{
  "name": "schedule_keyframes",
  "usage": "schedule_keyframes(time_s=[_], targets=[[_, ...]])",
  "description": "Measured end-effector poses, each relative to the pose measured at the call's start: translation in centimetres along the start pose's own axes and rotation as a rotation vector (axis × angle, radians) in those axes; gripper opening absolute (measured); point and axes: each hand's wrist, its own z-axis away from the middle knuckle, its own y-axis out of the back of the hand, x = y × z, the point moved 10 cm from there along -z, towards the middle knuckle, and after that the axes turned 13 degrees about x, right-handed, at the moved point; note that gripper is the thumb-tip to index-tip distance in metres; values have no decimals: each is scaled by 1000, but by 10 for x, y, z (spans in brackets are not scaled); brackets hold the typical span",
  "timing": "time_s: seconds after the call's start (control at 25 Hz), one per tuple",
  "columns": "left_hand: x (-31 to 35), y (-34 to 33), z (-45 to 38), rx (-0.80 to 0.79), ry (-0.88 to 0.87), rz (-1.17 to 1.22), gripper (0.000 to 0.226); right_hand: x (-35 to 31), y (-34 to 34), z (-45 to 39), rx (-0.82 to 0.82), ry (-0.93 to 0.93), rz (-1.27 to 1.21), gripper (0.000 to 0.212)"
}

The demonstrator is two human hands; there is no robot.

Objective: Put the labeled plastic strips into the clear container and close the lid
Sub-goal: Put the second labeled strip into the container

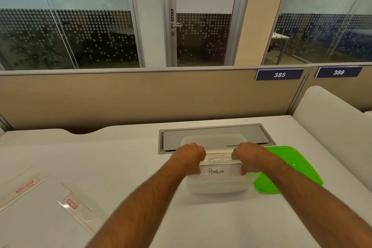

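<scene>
A clear container point(216, 186) stands open on the white desk in front of me. Over its opening I hold a clear plastic strip point(218, 171) with "PENGUIN" written on it. My left hand point(189, 157) grips the strip's left end and my right hand point(246, 157) grips its right end. Another strip with partly hidden writing lies just behind it, between my hands. The green lid point(291, 169) lies flat on the desk to the right of the container, touching its side.
Two clear plastic sleeves with red labels point(27, 184) point(72, 203) lie on the desk at the lower left. A grey cable hatch point(213, 132) is set into the desk behind the container. A beige partition rises at the desk's far edge.
</scene>
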Motion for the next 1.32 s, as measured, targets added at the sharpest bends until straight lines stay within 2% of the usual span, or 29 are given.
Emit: schedule_keyframes(time_s=[0.12,0.24,0.32,0.44,0.6,0.8,0.96,1.08,1.2,1.32], targets=[[11,-13,-2,-60,-62,-85,42,-7,-11,-1,-16,43,27,36],[17,-24,-7,-94,-101,-105,29,-11,-18,-2,-49,71,19,24],[17,-29,-9,-121,-113,-120,15,-13,-22,-6,-72,85,19,23],[16,-37,-14,-156,-120,-142,13,-18,-29,-12,-95,94,-3,26],[14,-45,-19,-194,-116,-138,23,-18,-32,-15,-118,105,-14,33],[10,-47,-19,-165,-92,-115,28,-20,-33,-14,-129,107,-5,36],[13,-42,-17,-186,-91,-123,37,-21,-28,-13,-127,102,-55,49],[13,-28,-16,-141,-75,-58,47,-22,-9,-13,-29,57,-126,49],[8,7,-9,59,-64,8,51,-19,27,-9,215,-91,-196,45],[-9,38,4,208,-31,42,60,-27,57,-2,435,-191,-266,54]])
